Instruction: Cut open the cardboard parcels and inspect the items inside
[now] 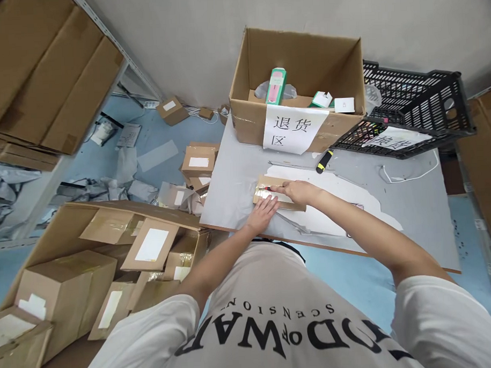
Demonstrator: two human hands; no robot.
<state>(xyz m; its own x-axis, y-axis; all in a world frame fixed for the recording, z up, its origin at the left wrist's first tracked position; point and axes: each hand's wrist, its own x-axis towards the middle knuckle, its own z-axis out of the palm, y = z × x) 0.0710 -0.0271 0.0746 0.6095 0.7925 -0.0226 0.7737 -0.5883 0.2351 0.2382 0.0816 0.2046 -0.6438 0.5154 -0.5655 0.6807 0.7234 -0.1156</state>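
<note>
A small flat cardboard parcel (pixel 269 184) lies on the grey table (pixel 411 199). My left hand (pixel 263 213) presses flat on its near edge, fingers spread. My right hand (pixel 296 192) grips a small red-tipped cutter (pixel 265 188) whose tip rests on the parcel's taped top.
An open carton (pixel 298 85) with a paper sign and small boxed goods stands at the table's back. A black plastic crate (pixel 412 114) sits to its right. A yellow-black marker (pixel 324 161) and a white cable (pixel 410 175) lie nearby. A big carton of parcels (pixel 91 259) stands on the floor, left.
</note>
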